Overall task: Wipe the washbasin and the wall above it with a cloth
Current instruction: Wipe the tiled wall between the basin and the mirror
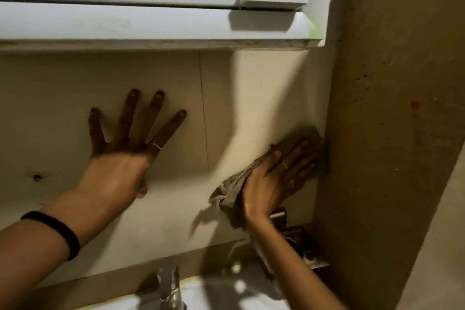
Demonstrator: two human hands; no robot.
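My right hand lies flat with straight fingers on a grey-brown cloth, pressing it against the cream tiled wall near the right corner. Part of the cloth hangs loose below my wrist. My left hand rests spread against the same wall, further left, holding nothing. The white washbasin shows at the bottom edge, with a metal tap rising from it.
A white shelf with a mirror cabinet above juts out over the wall. A brown side panel closes the right side. Metal fittings sit in the corner below my right hand. A small hole marks the left tile.
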